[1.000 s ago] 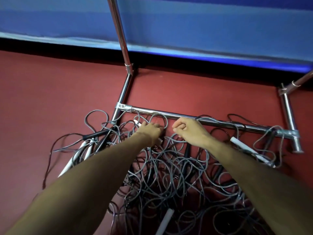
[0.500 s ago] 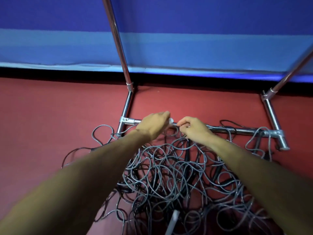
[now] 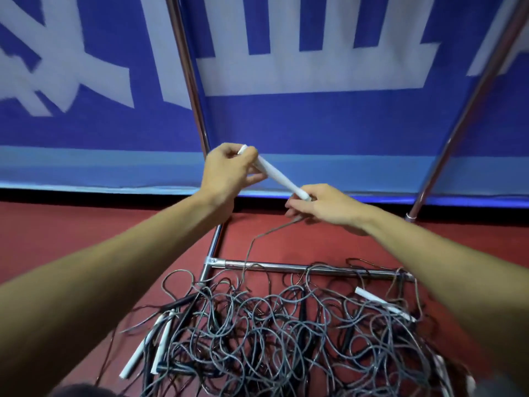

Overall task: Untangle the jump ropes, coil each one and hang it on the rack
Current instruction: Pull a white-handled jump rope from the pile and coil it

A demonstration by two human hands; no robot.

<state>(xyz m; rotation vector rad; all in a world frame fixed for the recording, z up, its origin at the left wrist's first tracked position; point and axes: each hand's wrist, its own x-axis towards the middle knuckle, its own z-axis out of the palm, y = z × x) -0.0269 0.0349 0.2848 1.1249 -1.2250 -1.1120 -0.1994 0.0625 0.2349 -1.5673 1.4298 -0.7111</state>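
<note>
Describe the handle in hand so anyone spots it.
Before the blue banner, above the floor tangle, both hands are raised. The white handle spans left hand to right hand; the other white handles lie in the tangle.

Left hand (image 3: 226, 173) raised, right hand (image 3: 325, 209) lower — curled (gripping handle (image 3: 282, 179))

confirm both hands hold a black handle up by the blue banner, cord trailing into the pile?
The handle is white, not black, per the head view. Left hand and right hand do hold it before the banner, cord trailing into the pile.
</note>
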